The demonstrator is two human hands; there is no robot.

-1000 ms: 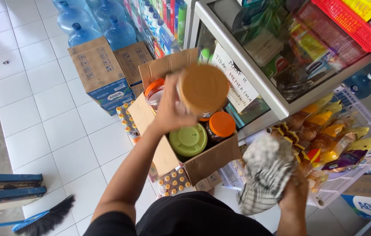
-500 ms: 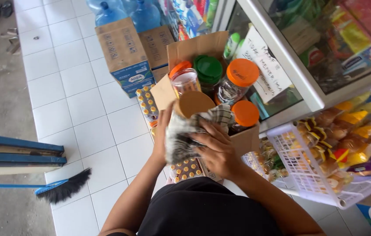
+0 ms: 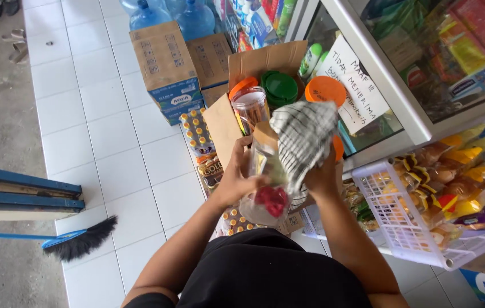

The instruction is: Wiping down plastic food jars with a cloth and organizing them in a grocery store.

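1. Right, our biggest worry: the clear plastic jar (image 3: pixel 265 182) sits off the floor in our grip, tipped toward us over the open cardboard box (image 3: pixel 254 74). It looks smooth-walled, so we judge a hard rub could twist it out of our fingers and drop it onto the jars below or the white tiled floor (image 3: pixel 105 142).

2. Next down: the striped cloth (image 3: pixel 302 142) is bunched over the jar's upper side. We reckon a trailing fold could catch the orange-lidded jar (image 3: pixel 325 91) or the tall clear jar (image 3: pixel 249 105) standing in the box and knock one over.

3. Smaller risk: the white wire basket (image 3: pixel 402 211) of snack packets hangs just beside our right elbow, so a wide wiping stroke might bump it.

4. Now the poses. Our left hand (image 3: pixel 237 179) comes in from below, fingers wrapped and clamped round the jar's side, thumb toward us, forearm angled up from the lower left.

5. Our right hand (image 3: pixel 319 174) is closed on the cloth, pressing it against the jar from the right, wrist bent inward. Its fingertips are hidden under the fabric, so how tight that grip is we cannot tell.

6. Smallest point: something red shows through the jar's lower end, and we cannot say what it is.
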